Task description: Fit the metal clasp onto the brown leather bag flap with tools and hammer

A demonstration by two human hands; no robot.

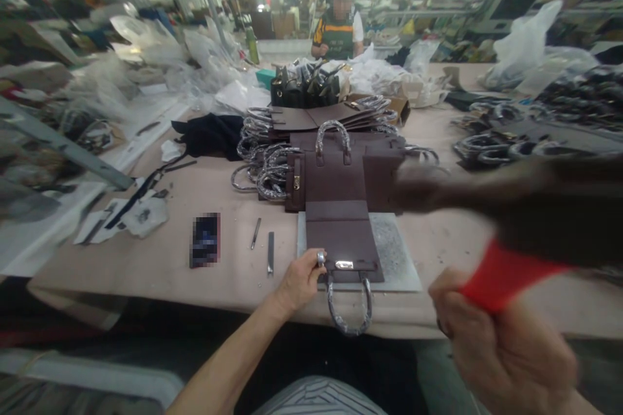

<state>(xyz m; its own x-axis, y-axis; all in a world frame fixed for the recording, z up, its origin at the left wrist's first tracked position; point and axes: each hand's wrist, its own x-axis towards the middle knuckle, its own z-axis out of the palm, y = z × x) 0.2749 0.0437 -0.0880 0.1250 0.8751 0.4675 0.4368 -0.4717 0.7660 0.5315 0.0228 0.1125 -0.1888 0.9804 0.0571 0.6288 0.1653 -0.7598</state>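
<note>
One bare left hand [299, 280], lower centre of the head view, pinches a small silver metal piece [320, 259] at the left edge of a dark-brown leather-like bag panel [339, 238]. Lower right, the bare right hand [506, 340] clenches the red handle [506, 275] of a blurred dark tool [555, 207].

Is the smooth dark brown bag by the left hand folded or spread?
Spread: the bag lies opened out, plastic-wrapped handles at opposite ends.

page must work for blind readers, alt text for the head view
A left hand pinches a small metal piece at the edge of a brown bag laid open on a table, while the right hand holds a blurred, partly red tool. More bags lie behind.
</note>
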